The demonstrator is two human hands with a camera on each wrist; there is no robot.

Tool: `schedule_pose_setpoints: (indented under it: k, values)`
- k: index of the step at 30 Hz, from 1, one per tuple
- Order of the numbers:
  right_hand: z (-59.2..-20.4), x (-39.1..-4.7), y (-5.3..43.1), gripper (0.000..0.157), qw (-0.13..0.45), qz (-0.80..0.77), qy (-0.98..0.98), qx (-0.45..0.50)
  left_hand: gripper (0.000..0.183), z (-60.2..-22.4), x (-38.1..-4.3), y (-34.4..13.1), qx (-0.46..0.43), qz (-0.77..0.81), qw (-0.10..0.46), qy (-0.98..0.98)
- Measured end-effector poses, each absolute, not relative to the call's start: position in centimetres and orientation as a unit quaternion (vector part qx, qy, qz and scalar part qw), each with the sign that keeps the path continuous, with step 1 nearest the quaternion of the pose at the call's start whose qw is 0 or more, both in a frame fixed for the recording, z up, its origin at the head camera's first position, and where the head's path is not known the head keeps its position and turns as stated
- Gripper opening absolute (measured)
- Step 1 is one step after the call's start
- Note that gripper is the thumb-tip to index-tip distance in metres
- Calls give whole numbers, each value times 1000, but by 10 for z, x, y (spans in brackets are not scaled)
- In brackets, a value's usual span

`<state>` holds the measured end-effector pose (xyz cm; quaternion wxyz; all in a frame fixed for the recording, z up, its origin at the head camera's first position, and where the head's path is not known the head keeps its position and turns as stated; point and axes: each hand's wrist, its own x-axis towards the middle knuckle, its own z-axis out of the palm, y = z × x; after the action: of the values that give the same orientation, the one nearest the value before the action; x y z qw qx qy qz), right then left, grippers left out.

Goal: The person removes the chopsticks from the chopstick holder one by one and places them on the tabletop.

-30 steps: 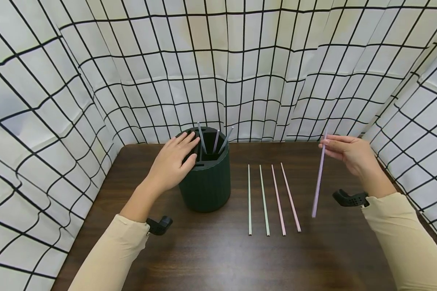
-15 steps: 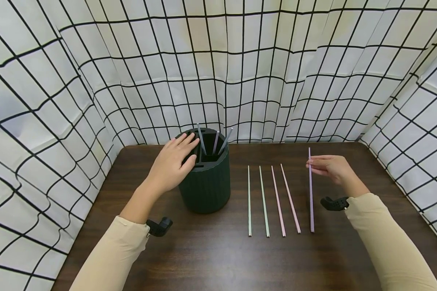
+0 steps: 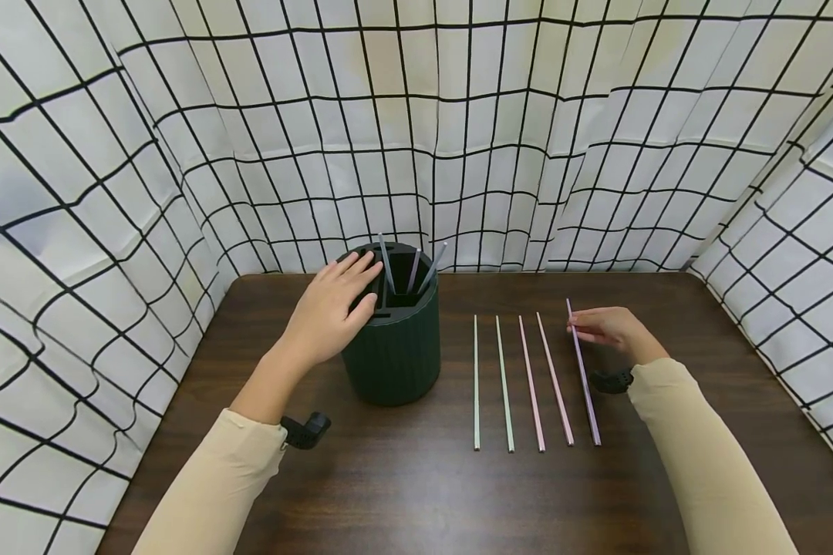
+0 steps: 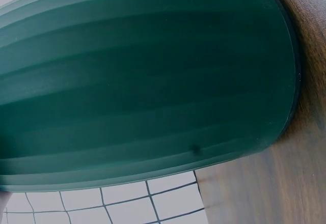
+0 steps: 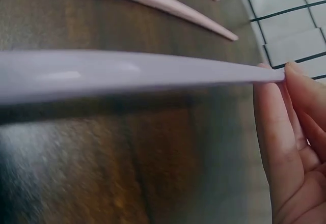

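My right hand [image 3: 609,327] pinches a purple chopstick [image 3: 586,385] near its thin far end, between thumb and fingers. In the right wrist view this purple chopstick [image 5: 137,71] runs lengthwise, its tapered tip at the fingertips. To its left lie two pink chopsticks [image 3: 531,385] and two pale green chopsticks [image 3: 504,393], side by side. My left hand [image 3: 329,308] rests on the top of a dark green utensil holder [image 3: 394,358], fingers extended. Three bluish-purple chopsticks [image 3: 414,270] stand leaning inside its right compartment. The ribbed holder wall [image 4: 147,81] fills the left wrist view.
All of this is on a dark brown wooden table [image 3: 416,493]. White cloth with a black grid [image 3: 500,123] hangs behind the table and along both sides. Black wrist cameras [image 3: 305,430] sit at the cuffs.
My right hand has moved left and toward me, bringing the purple chopstick down beside the pink ones, roughly in line with them. The left hand stays on the holder.
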<state>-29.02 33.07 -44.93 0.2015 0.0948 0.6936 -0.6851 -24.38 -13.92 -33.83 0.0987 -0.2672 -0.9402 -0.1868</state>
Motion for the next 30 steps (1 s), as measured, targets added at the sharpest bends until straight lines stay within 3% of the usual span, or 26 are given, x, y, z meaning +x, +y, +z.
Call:
schedule_pose_setpoints:
  k: [5,21,27,30]
  values:
    - [-458,-289,327,15,211,-675,699,101,54,-339,-245,-138,-270,-186,97,-940]
    - [-463,-290,314,37,150,-631,748,144,53,-339,-244,-141,-264,-190,97,-941]
    - [-464,-292,311,18,140,-604,766,168,53,-339,-244,-141,-264,-189,96,-941]
    - [-463,-291,310,17,130,-596,774,167,54,-339,-245,-140,-264,-189,96,-941]
